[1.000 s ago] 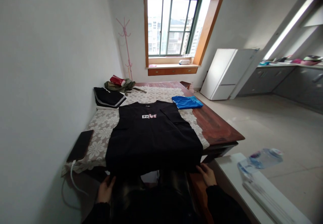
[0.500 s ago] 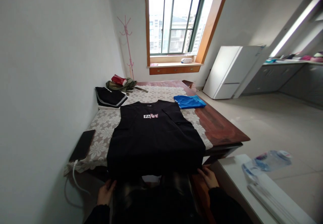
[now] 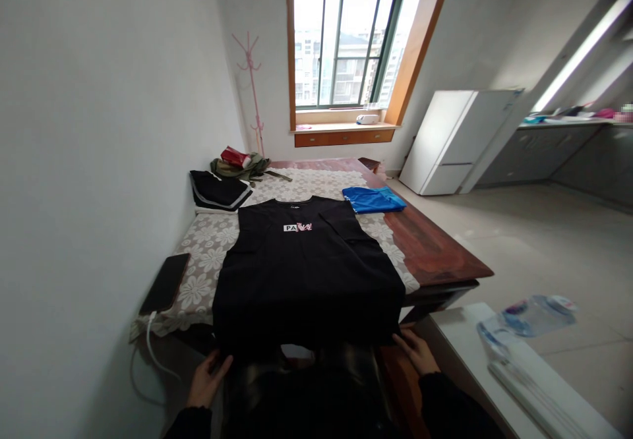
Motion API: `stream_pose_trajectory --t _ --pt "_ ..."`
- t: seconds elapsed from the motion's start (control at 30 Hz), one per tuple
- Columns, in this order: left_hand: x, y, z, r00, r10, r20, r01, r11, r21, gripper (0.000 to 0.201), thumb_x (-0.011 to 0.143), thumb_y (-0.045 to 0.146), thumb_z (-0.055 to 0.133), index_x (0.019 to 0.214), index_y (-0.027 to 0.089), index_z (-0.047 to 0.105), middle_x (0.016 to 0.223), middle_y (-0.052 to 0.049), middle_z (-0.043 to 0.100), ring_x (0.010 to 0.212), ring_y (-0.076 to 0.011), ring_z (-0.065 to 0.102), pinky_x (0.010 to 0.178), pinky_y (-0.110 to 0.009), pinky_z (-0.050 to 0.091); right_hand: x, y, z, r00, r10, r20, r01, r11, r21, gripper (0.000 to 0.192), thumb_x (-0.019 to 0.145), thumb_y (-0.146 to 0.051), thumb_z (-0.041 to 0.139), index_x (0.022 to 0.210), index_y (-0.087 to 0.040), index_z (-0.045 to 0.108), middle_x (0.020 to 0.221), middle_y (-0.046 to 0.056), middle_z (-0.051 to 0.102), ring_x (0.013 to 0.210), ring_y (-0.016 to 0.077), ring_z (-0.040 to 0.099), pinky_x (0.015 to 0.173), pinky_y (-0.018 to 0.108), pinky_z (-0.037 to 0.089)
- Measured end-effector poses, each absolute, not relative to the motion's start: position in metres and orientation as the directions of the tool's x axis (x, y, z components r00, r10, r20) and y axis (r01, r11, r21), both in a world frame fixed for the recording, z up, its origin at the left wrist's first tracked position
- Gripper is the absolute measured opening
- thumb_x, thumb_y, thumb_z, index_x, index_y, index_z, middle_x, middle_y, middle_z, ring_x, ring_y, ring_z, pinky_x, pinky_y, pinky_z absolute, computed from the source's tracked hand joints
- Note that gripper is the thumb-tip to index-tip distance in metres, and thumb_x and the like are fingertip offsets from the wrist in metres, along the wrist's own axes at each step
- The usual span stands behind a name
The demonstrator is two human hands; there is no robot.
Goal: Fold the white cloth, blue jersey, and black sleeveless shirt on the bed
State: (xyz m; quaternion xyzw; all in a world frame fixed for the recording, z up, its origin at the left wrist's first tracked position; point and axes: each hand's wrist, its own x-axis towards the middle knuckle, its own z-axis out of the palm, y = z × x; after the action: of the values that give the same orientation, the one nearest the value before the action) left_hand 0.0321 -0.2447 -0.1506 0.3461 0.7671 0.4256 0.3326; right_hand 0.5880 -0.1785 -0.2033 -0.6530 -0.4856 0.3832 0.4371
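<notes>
A black T-shirt [image 3: 304, 264] with a small white and pink chest logo lies flat on a floral lace cloth [image 3: 208, 254] over a dark wooden table [image 3: 430, 248], its hem hanging over the near edge. My left hand [image 3: 205, 381] is at the hem's lower left corner and my right hand [image 3: 418, 352] at its lower right corner. Both touch the hem with fingers spread; whether they pinch the fabric is unclear.
A black phone [image 3: 165, 284] with a white cable lies at the table's left edge. Folded dark clothes [image 3: 217, 190], a green and red pile [image 3: 240, 162] and a folded blue garment [image 3: 373, 199] lie farther back. A white surface with a plastic bottle [image 3: 537, 314] stands at my right, a white fridge [image 3: 457, 139] beyond.
My view has shifted slightly, so the scene sits a little to the right. Both hands stay at the hem corners, the right one moved slightly outward and lower.
</notes>
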Motion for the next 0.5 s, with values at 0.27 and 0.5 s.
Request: stream_pose_trajectory --t 0.27,0.5 --pt "0.029 -0.213 -0.082 -0.558 0.830 0.015 0.335 0.208 0.919 0.068 0.058 0.082 0.065 0.084 0.019 0.072 0.075 -0.005 0.075 0.077 -0.0265 0.071 0.072 -0.031 0.058 0.574 -0.154 -0.148 0.381 0.922 0.062 0.231 -0.031 -0.972 0.060 0.062 -0.067 0.076 0.097 -0.019 0.069 0.096 0.010 0.076 0.094 0.0297 0.069 0.083 0.037 0.056" --pt "0.033 -0.203 -0.067 -0.585 0.806 0.085 0.358 0.164 0.919 0.065 0.060 0.082 0.063 0.075 0.019 0.072 0.070 -0.003 0.072 0.074 -0.0226 0.067 0.070 -0.028 0.053 0.561 -0.139 -0.128 0.393 0.897 0.201 0.335 0.064 -0.940 0.051 0.069 -0.070 0.069 0.082 -0.020 0.064 0.070 0.000 0.064 0.068 0.0191 0.058 0.064 0.029 0.049"
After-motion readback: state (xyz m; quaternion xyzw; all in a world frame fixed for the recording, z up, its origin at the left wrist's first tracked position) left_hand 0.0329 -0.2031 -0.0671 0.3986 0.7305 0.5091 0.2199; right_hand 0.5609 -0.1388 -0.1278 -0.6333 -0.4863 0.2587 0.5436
